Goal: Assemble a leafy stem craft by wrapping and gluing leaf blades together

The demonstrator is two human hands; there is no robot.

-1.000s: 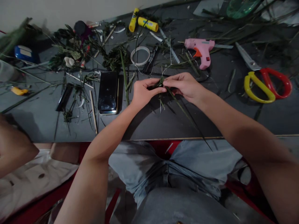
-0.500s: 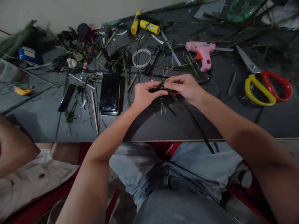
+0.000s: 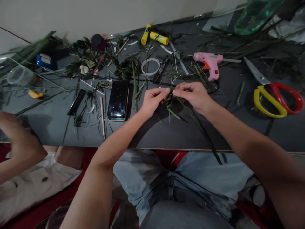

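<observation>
My left hand (image 3: pixel 153 100) pinches a small bundle of green leaf strips (image 3: pixel 170 101) between thumb and fingers, above the dark table. From the other side, my right hand (image 3: pixel 193 95) closes thumb and forefinger on the same work. A long green leaf strip (image 3: pixel 202 128) trails from under my right hand and hangs past the table's front edge. Thin pale wire (image 3: pixel 175 65) rises above my fingertips. Just left of my left hand lies a black phone (image 3: pixel 118 99). Behind my right hand rests a pink glue gun (image 3: pixel 209 63).
At the right lie large scissors (image 3: pixel 270 101) with yellow and red handles. Yellow glue sticks (image 3: pixel 159 38), a roll of tape (image 3: pixel 150 66) and a green bottle (image 3: pixel 256 19) stand or lie farther back. Leaf scraps litter the left side. Another person's arm (image 3: pixel 21 146) rests at the left edge.
My view has tilted up a little, so the table items appear lower. My fingertips have shifted on the leaf bundle, and more of it shows hanging below them.
</observation>
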